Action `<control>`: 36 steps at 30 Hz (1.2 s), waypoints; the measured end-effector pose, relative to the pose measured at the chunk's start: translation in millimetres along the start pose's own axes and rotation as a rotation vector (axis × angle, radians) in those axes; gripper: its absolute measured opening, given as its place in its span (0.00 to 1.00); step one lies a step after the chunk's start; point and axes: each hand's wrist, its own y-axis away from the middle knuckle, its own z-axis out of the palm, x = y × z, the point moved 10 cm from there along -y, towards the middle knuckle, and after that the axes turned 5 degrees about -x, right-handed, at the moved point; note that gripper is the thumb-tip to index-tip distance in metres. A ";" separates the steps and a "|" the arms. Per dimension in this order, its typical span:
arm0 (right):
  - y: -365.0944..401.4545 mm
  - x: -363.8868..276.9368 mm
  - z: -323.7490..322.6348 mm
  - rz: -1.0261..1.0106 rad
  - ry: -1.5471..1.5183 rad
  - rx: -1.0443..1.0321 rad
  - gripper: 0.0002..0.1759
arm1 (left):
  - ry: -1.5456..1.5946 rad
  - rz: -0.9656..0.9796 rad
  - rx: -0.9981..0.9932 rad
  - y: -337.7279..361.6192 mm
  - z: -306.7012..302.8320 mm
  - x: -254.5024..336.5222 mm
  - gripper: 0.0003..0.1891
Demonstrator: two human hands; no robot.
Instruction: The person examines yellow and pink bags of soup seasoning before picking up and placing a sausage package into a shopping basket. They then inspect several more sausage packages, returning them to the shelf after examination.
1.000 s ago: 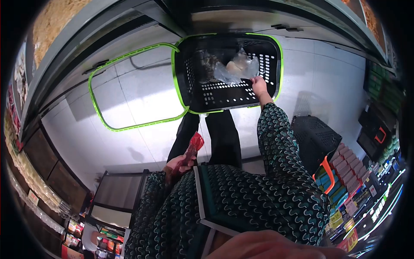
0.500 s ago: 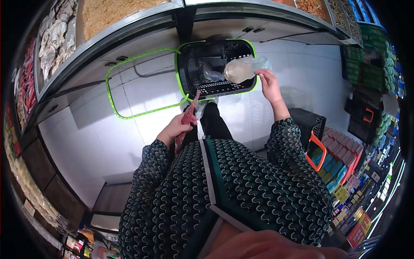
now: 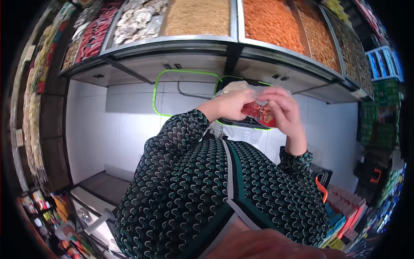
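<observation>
Nearest, the person wears a loose dark top patterned with green and white curves. To the near right is a black plastic basket (image 3: 321,172) with a bright orange handle (image 3: 321,188); near it a yellow price label (image 3: 335,243) carries writing too small to read.

Farther in, the two bare hands meet above a black slotted shopping basket with a bright green rim (image 3: 241,124). The left hand (image 3: 233,105) is clenched round one end of a shiny red plastic packet (image 3: 253,110); the right hand (image 3: 284,113) curls over its other end, fingertips grasping clear plastic. Printing shows on the packet, but I can't read it. A clear plastic bag with something pale inside (image 3: 234,86) sits just behind the left hand, over the basket. The hands hide most of the basket's inside. Its thin green handle (image 3: 156,82) lies out to the left.

At the far side, a counter with grey doors (image 3: 198,60) holds metal-edged trays: from left to right, long red pieces (image 3: 97,29), whitish flat pieces (image 3: 140,19), fine tan bits (image 3: 198,17) and small orange bits (image 3: 271,23). Stacked green packs (image 3: 384,110) stand at the far right.
</observation>
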 end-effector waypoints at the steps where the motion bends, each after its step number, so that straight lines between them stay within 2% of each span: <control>1: -4.5 2.5 8.8 -0.024 -0.008 -0.060 0.12 | -0.037 -0.045 0.181 8.4 -17.7 0.4 0.16; 2: -9.5 -2.0 16.7 -0.060 -0.026 -0.090 0.12 | -0.061 -0.077 0.212 23.4 -24.6 -3.8 0.16; 4: -7.1 -0.5 -13.8 0.006 -0.081 0.332 0.18 | -0.095 -0.323 0.293 60.8 -46.0 -18.8 0.15; 5: 1.7 25.5 -20.4 0.054 -0.241 0.457 0.21 | 0.022 -0.403 0.353 85.1 -50.5 -31.4 0.14; 6: 16.8 65.8 -26.1 0.107 -0.400 0.580 0.25 | 0.007 -0.412 0.376 104.7 -59.1 -30.4 0.14; 7: 28.7 102.9 -23.3 0.184 -0.432 0.612 0.35 | 0.060 -0.398 0.442 129.7 -69.7 -32.8 0.14; 8: 35.0 117.1 -18.7 0.172 -0.437 0.600 0.35 | 0.118 -0.384 0.503 151.5 -80.3 -31.3 0.13; 10: 41.6 164.1 41.2 0.541 -0.466 0.228 0.47 | 0.209 -0.397 0.555 187.7 -102.8 -21.7 0.14; 12: 51.2 192.8 127.9 0.673 -0.495 -0.231 0.58 | 0.266 -0.446 0.553 219.2 -129.3 -3.0 0.15; 14: 58.0 181.0 208.7 0.779 -0.749 -0.486 0.62 | 0.289 -0.422 0.578 236.5 -147.9 10.6 0.16; 16: 33.7 155.8 298.4 0.659 -1.105 -0.563 0.66 | 0.483 -0.313 0.543 253.7 -167.9 26.8 0.16; 17: 13.2 130.6 334.0 0.595 -1.199 -0.584 0.65 | 0.678 -0.318 0.514 262.8 -174.9 31.3 0.17; 18: -9.2 108.7 364.3 0.530 -1.286 -0.614 0.64 | 0.673 -0.311 0.528 273.1 -184.8 25.9 0.17; 20: -33.8 137.9 430.8 0.606 -1.564 -0.371 0.60 | 0.930 -0.122 0.546 289.6 -200.1 24.3 0.17; 21: -109.0 26.0 374.1 0.156 -1.483 -0.138 0.51 | 0.960 -0.161 0.513 291.7 -206.3 28.2 0.18; 22: -136.3 4.7 372.9 0.087 -1.571 -0.012 0.51 | 0.958 -0.176 0.511 306.6 -216.0 23.9 0.18; 25: -161.7 24.1 394.0 0.150 -1.726 0.217 0.50 | 1.087 -0.043 0.587 339.8 -243.3 17.2 0.17; 31: -190.8 73.5 407.0 0.191 -1.738 0.453 0.50 | 1.116 -0.005 0.625 364.7 -267.8 -16.3 0.19; 33: -212.1 72.7 421.0 0.038 -2.172 0.230 0.51 | 1.137 -0.012 0.641 373.9 -277.0 -37.2 0.19; 34: -217.4 74.3 420.1 0.036 -2.171 0.251 0.51 | 1.155 -0.027 0.666 379.9 -280.5 -49.5 0.20; 36: -217.1 84.7 396.1 0.167 -1.710 0.431 0.50 | 1.217 -0.103 0.672 382.3 -285.2 -79.6 0.24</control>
